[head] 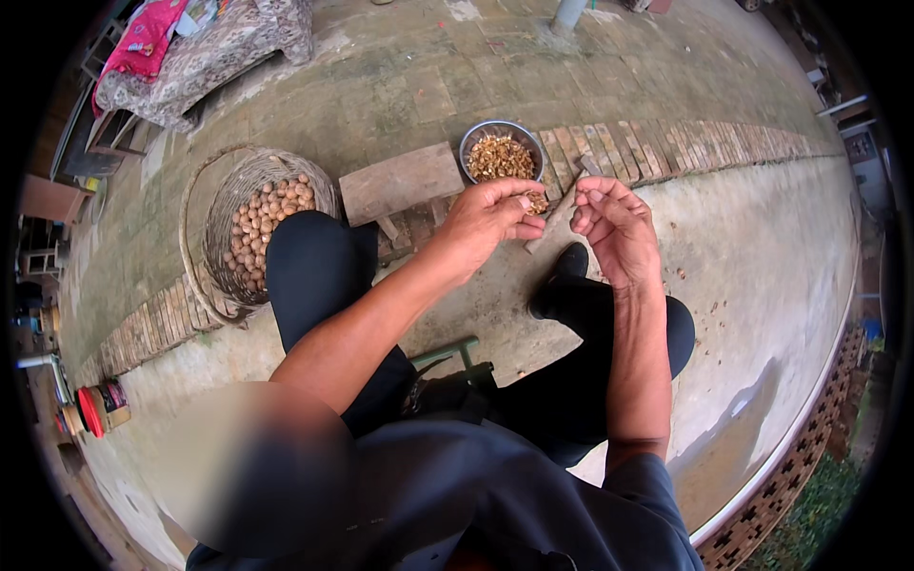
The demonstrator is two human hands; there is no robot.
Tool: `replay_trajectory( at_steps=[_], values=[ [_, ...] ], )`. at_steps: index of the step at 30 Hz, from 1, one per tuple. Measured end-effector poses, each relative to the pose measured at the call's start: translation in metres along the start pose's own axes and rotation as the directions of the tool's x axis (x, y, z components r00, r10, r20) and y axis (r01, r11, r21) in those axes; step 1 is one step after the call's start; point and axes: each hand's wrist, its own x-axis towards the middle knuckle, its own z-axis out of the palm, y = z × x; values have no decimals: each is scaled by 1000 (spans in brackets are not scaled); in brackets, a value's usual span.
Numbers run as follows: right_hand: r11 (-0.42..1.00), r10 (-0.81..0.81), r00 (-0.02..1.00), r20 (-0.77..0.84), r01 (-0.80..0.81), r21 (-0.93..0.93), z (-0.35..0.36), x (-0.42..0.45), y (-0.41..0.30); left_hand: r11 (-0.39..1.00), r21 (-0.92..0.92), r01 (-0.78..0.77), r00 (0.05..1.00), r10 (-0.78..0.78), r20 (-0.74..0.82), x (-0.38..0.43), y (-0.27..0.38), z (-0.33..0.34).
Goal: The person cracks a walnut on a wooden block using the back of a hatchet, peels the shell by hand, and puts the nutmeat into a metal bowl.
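My left hand (480, 223) holds a cracked walnut (535, 203), its broken side showing between thumb and fingers. Close by on the right, my right hand (620, 232) is raised with thumb and forefinger pinched together; whether a small bit sits between them I cannot tell. Just beyond my left hand stands a metal bowl (465, 158) with many shelled walnut pieces (500, 155) in it. A hammer (564, 214) with a wooden handle lies between and beneath my hands, its head resting towards the brick edging.
To the left, a wicker basket (314, 160) with a tall handle contains whole walnuts (260, 218), partly hidden by my knee. A small wooden bench (400, 184) stands between basket and bowl. Shell bits (680, 273) dot the concrete at right. A cloth-covered piece of furniture (235, 43) stands at the upper left.
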Motion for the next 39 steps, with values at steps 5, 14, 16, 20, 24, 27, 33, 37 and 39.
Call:
replay_trajectory(
  at_steps=[5, 14, 16, 20, 24, 27, 33, 37, 39],
  values=[
    [706, -306, 900, 312, -6, 708, -53, -8, -50, 997, -2, -79, 997, 79, 20, -3, 6, 2],
    [825, -370, 928, 34, 345, -447, 20, -19, -11, 982, 47, -181, 982, 178, 70, -2, 8, 1],
    [745, -388, 914, 117, 386, -544, 31, -20, -3, 979, 59, -194, 979, 189, 81, -2, 8, 0],
    [584, -439, 868, 232, 472, -661, 41, -19, 3, 974, 96, -206, 976, 198, 87, -2, 7, 1],
    [619, -446, 879, 172, 441, -650, 37, -18, 6, 976, 80, -202, 976, 194, 99, -1, 7, 4],
    [651, -427, 893, 140, 411, -638, 38, -18, 7, 974, 85, -208, 975, 200, 92, -1, 5, 5],
    [585, -460, 867, 189, 456, -671, 37, -17, 11, 974, 94, -208, 977, 201, 75, -1, 3, 4],
    [561, -458, 868, 192, 449, -695, 38, -18, 10, 972, 96, -216, 975, 209, 76, 0, 3, 4],
    [547, -463, 864, 197, 453, -704, 38, -18, 10, 972, 101, -211, 976, 204, 73, 0, 3, 4]
  ],
)
